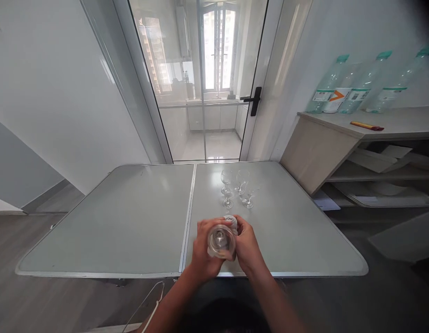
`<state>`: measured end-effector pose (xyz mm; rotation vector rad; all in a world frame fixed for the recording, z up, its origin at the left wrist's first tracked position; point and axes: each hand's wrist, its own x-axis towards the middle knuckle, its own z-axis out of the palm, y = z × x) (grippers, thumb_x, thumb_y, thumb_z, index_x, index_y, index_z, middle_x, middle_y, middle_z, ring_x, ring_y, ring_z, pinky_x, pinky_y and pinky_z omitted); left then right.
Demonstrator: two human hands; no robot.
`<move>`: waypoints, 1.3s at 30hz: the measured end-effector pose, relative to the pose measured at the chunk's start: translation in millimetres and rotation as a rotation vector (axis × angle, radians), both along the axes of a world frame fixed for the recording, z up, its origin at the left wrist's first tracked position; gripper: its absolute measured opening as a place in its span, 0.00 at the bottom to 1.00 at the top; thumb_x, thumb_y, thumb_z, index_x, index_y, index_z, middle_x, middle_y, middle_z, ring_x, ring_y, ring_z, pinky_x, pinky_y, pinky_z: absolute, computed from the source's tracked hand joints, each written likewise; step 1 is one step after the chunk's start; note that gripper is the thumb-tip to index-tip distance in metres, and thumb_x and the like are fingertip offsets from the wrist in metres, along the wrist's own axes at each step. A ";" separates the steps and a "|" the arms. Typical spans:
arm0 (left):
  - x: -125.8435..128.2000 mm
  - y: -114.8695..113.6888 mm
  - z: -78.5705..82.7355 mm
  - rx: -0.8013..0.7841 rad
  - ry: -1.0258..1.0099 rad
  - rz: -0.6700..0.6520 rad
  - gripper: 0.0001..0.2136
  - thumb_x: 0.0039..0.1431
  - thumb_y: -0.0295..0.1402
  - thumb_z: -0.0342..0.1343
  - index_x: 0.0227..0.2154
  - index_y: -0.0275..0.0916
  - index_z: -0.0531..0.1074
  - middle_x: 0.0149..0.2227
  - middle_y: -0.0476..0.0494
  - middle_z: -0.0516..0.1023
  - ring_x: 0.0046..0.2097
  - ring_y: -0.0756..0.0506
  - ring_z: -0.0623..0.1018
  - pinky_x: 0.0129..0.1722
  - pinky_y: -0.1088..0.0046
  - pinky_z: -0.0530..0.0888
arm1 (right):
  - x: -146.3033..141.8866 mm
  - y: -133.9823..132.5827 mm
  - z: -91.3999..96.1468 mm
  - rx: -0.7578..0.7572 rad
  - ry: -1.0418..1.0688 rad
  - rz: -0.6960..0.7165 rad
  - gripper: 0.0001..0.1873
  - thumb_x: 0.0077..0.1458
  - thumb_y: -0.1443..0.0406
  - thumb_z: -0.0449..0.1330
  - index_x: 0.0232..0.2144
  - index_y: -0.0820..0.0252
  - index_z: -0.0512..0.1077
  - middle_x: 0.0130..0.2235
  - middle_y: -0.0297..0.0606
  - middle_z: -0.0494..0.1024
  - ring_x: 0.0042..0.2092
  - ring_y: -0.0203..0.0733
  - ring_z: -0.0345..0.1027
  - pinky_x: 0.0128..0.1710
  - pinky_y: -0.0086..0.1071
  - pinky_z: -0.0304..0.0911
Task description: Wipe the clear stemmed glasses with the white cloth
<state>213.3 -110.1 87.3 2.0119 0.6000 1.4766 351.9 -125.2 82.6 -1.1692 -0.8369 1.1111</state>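
A clear wine glass (pixel 221 240) is held sideways over the near edge of the grey folding table (pixel 131 222), its foot pointing toward me. My left hand (pixel 202 252) is wrapped around the bowl from the left. My right hand (pixel 247 247) is closed on a small grey-white cloth (pixel 231 221) bunched at the glass's far end. Farther back on the table, three more empty wine glasses (pixel 237 187) stand upright in a cluster, apart from both hands.
A glass door with a black handle (pixel 254 99) stands behind the table. To the right, a wooden shelf unit (pixel 325 143) carries several large water bottles (pixel 363 83) and a yellow-red tool (pixel 367 125). A white cable (pixel 153 307) hangs below the table's front edge.
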 end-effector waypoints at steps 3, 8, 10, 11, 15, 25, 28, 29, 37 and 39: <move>5.8 11.2 3.4 -0.156 -0.037 0.115 0.28 0.61 0.53 0.60 0.58 0.44 0.67 0.55 0.36 0.76 0.60 0.35 0.73 0.58 0.55 0.70 | 19.6 -1.4 -1.6 0.044 -0.023 -0.114 0.21 0.53 0.59 0.68 0.49 0.53 0.73 0.42 0.34 0.79 0.42 0.41 0.71 0.41 0.30 0.66; 32.3 36.5 -0.7 -0.324 0.069 0.303 0.24 0.54 0.43 0.70 0.53 0.46 0.74 0.51 0.41 0.73 0.51 0.40 0.76 0.49 0.62 0.75 | 68.9 -7.6 -4.7 0.020 -0.004 -0.144 0.11 0.51 0.61 0.68 0.37 0.56 0.73 0.28 0.28 0.70 0.28 0.35 0.61 0.26 0.26 0.57; 50.0 44.9 -10.8 -0.405 0.081 0.280 0.26 0.51 0.36 0.72 0.54 0.46 0.74 0.47 0.43 0.73 0.45 0.44 0.77 0.42 0.67 0.76 | 86.1 -10.7 -8.4 -0.005 0.012 -0.160 0.10 0.51 0.61 0.67 0.34 0.57 0.71 0.26 0.27 0.66 0.25 0.33 0.57 0.23 0.25 0.54; 59.3 48.5 -16.5 -0.430 0.081 0.264 0.27 0.49 0.33 0.72 0.53 0.46 0.75 0.46 0.44 0.73 0.44 0.45 0.78 0.41 0.69 0.76 | 92.6 -12.2 -10.5 -0.016 0.019 -0.173 0.10 0.50 0.62 0.67 0.34 0.57 0.71 0.25 0.27 0.66 0.25 0.33 0.57 0.22 0.25 0.53; 91.5 59.1 -33.0 -0.479 0.084 0.242 0.28 0.45 0.27 0.73 0.52 0.43 0.75 0.46 0.43 0.74 0.44 0.45 0.78 0.42 0.68 0.77 | 104.4 -18.1 -17.5 -0.056 0.046 -0.191 0.12 0.50 0.62 0.68 0.35 0.57 0.71 0.25 0.27 0.66 0.24 0.33 0.57 0.20 0.24 0.52; 120.2 73.9 -43.3 -0.491 0.114 0.271 0.24 0.48 0.29 0.72 0.49 0.37 0.73 0.43 0.40 0.75 0.44 0.43 0.77 0.42 0.65 0.78 | 104.0 -19.6 -27.1 -0.080 0.083 -0.172 0.13 0.49 0.61 0.68 0.36 0.56 0.71 0.25 0.28 0.69 0.24 0.33 0.58 0.21 0.25 0.54; 124.7 76.0 -49.0 -0.503 0.111 0.269 0.20 0.50 0.28 0.70 0.45 0.38 0.73 0.43 0.40 0.76 0.44 0.43 0.78 0.42 0.65 0.78 | 103.4 -18.2 -27.3 -0.090 0.062 -0.161 0.12 0.50 0.60 0.67 0.37 0.56 0.71 0.25 0.28 0.68 0.24 0.34 0.59 0.21 0.25 0.54; 125.3 75.1 -50.3 -0.510 0.113 0.266 0.19 0.50 0.28 0.70 0.45 0.38 0.73 0.43 0.40 0.77 0.44 0.43 0.78 0.42 0.66 0.78 | 103.4 -18.3 -27.0 -0.094 0.054 -0.160 0.12 0.50 0.60 0.67 0.37 0.56 0.71 0.24 0.27 0.68 0.24 0.34 0.59 0.22 0.25 0.54; 57.2 63.4 -35.2 -0.453 0.334 0.259 0.13 0.61 0.45 0.62 0.38 0.39 0.75 0.35 0.44 0.80 0.34 0.46 0.79 0.36 0.71 0.72 | 92.5 -23.4 -18.6 -0.063 -0.447 0.250 0.14 0.59 0.55 0.61 0.29 0.59 0.74 0.27 0.30 0.71 0.31 0.38 0.65 0.33 0.29 0.59; 24.9 69.6 -32.0 -0.354 0.623 0.218 0.20 0.68 0.46 0.53 0.24 0.39 0.73 0.24 0.46 0.76 0.29 0.46 0.77 0.33 0.70 0.68 | 78.1 -15.6 -17.8 0.025 -0.694 0.365 0.13 0.62 0.57 0.60 0.29 0.59 0.75 0.29 0.31 0.75 0.34 0.39 0.68 0.39 0.30 0.59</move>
